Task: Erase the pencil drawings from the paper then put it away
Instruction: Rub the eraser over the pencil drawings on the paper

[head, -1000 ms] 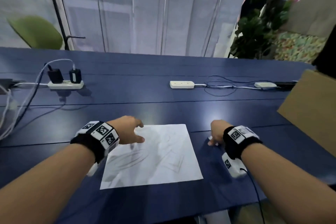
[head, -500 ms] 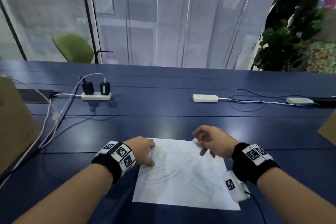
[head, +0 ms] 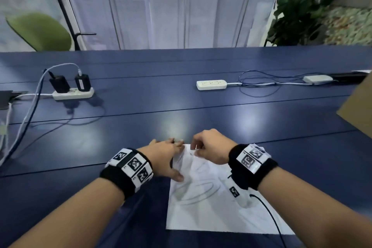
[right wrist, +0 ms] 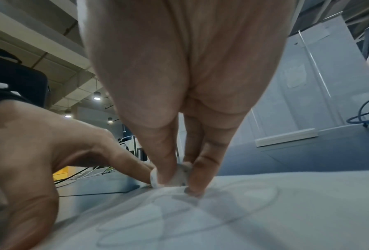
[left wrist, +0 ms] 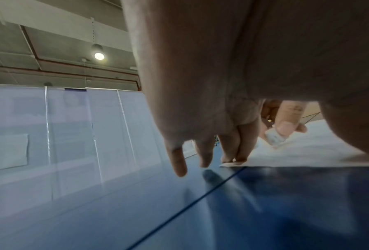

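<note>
- The paper (head: 211,203) lay flat near the front edge of the tabletop (head: 181,102), its faint pencil loops not yet rubbed out.
- My left hand (head: 165,159) rested spread on the sheet's far left corner, fingers straight, pinning it.
- My right hand (head: 211,151) pinched a small white eraser (right wrist: 174,175) between thumb and fingertips, its tip touching the sheet near the far edge.
- I judged the sheet thin and limp — it would crease or skid on the smooth top unless held close to each stroke.
- To put it away, an edge or corner seemed the best hold.
- Room lay open ahead; power strips (head: 211,84) and cables sat well apart, toward the far edge.
</note>
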A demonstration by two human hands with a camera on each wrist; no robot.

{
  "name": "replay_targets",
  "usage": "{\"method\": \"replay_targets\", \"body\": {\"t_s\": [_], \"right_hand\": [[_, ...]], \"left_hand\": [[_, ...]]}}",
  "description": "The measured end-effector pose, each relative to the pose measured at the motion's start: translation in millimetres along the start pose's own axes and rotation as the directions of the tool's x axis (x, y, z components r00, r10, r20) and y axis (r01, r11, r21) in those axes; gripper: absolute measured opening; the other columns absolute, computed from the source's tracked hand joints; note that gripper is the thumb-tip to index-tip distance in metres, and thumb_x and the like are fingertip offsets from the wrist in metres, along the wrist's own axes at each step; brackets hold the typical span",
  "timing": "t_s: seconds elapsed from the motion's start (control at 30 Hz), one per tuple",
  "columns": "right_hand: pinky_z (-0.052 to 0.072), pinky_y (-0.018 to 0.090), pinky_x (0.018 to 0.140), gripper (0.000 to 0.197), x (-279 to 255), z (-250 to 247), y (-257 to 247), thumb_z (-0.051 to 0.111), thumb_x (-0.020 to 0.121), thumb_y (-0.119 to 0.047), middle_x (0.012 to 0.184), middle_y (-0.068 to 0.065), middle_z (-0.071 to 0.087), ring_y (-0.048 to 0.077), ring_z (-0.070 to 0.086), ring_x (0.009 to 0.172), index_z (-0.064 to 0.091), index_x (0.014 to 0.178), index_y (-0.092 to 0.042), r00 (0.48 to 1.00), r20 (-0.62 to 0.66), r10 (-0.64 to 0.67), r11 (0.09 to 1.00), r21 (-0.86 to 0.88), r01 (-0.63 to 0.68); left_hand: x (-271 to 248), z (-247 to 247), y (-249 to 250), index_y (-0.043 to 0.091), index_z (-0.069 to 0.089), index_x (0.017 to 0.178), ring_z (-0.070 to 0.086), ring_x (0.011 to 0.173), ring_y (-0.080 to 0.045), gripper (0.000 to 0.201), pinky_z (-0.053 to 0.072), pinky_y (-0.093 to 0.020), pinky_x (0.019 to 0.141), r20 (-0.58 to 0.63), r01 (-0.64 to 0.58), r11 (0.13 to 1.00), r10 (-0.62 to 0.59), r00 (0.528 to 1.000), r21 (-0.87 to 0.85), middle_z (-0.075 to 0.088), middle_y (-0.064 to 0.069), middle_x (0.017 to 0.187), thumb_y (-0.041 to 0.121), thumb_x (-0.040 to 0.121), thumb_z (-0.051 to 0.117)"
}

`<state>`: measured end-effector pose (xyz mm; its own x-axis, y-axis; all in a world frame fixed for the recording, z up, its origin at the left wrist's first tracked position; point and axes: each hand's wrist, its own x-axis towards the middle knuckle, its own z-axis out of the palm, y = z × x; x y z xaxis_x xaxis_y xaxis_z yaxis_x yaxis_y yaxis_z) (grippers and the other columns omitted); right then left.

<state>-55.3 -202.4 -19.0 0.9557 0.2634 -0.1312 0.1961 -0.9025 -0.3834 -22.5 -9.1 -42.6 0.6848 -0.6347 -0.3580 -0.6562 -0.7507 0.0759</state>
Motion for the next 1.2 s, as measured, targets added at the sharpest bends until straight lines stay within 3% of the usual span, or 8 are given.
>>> {"method": "replay_targets", "body": {"t_s": [0.17,0.3,0.47,0.53,0.67,0.83,1.0,1.2], "right_hand": [[0.041,0.018,0.076,0.02,12,1,-3,0.067,0.085,-0.025,0.096,0.002,0.071,0.016,0.061,0.094,0.07,0.102,-0.016,1.0,-0.012,-0.003,1.0,-0.029,0.002],[0.045,0.02,0.075,0.018,9,1,-5,0.065,0.086,-0.024,0.094,0.002,0.072,0.017,0.064,0.093,0.07,0.1,-0.014,1.0,-0.015,-0.004,0.999,-0.037,0.003],[0.037,0.018,0.067,0.015,-8,9,-20,0.064,0.084,-0.022,0.085,0.0,0.071,0.013,0.057,0.074,0.071,0.097,-0.018,0.977,0.149,-0.149,0.979,-0.114,0.167],[0.04,0.023,0.067,0.014,3,6,-20,0.062,0.084,-0.021,0.083,0.002,0.071,0.015,0.057,0.073,0.071,0.093,-0.017,0.989,0.096,-0.115,0.983,-0.133,0.128],[0.042,0.02,0.071,0.018,18,2,-18,0.063,0.084,-0.023,0.09,0.002,0.073,0.017,0.064,0.089,0.072,0.098,-0.017,0.999,0.017,-0.036,0.996,-0.082,0.038],[0.036,0.018,0.063,0.011,-6,9,-29,0.066,0.082,-0.025,0.08,-0.001,0.072,0.013,0.057,0.069,0.074,0.088,-0.019,0.978,0.146,-0.149,0.984,-0.079,0.161],[0.041,0.02,0.067,0.012,22,1,-16,0.066,0.082,-0.022,0.083,0.003,0.072,0.012,0.057,0.072,0.074,0.089,-0.016,1.0,-0.008,-0.023,0.999,-0.041,0.023],[0.034,0.007,0.06,0.008,-5,7,-35,0.068,0.082,-0.021,0.064,-0.011,0.066,0.0,0.051,0.06,0.075,0.085,-0.02,0.967,0.177,-0.183,0.981,-0.026,0.19]], "left_hand": [[6,5,7,0.024,0.013,0.157,-0.001,0.151,-0.02,0.114,0.014,-0.051,0.116,-0.038,-0.026,0.996,0.029,0.999,0.08,0.011,0.009,0.163,0.084,0.069,0.053],[4,4,-4,0.027,0.007,0.157,-0.004,0.151,-0.02,0.121,0.01,-0.052,0.117,0.025,-0.052,0.997,0.051,0.998,0.057,0.001,0.012,0.163,0.087,0.063,0.055],[4,9,-12,0.042,0.001,0.154,-0.011,0.15,-0.02,0.118,0.002,-0.053,0.118,0.024,-0.043,0.999,0.042,0.999,0.034,-0.006,0.011,0.163,0.089,0.06,0.056],[3,11,-13,0.044,-0.002,0.153,-0.014,0.15,-0.019,0.118,-0.002,-0.057,0.118,0.046,-0.026,1.0,0.025,0.999,0.013,-0.009,0.01,0.163,0.09,0.06,0.054],[2,9,-14,0.044,-0.006,0.153,-0.015,0.149,-0.019,0.121,-0.001,-0.061,0.117,0.063,-0.006,0.999,0.009,0.998,-0.039,-0.013,0.011,0.163,0.09,0.06,0.055],[3,11,-15,0.042,0.001,0.154,-0.014,0.15,-0.019,0.121,-0.001,-0.061,0.117,0.055,-0.007,0.997,0.012,0.998,-0.078,-0.013,0.012,0.162,0.089,0.058,0.057],[4,10,-15,0.037,-0.01,0.154,-0.017,0.149,-0.017,0.13,-0.002,-0.061,0.117,0.073,0.006,0.997,0.0,0.997,-0.08,-0.015,0.015,0.161,0.091,0.056,0.056],[4,10,-15,0.031,-0.008,0.156,-0.015,0.149,-0.017,0.134,-0.001,-0.061,0.118,0.075,0.014,0.995,-0.006,0.997,-0.094,-0.015,0.015,0.161,0.09,0.055,0.059]]}}
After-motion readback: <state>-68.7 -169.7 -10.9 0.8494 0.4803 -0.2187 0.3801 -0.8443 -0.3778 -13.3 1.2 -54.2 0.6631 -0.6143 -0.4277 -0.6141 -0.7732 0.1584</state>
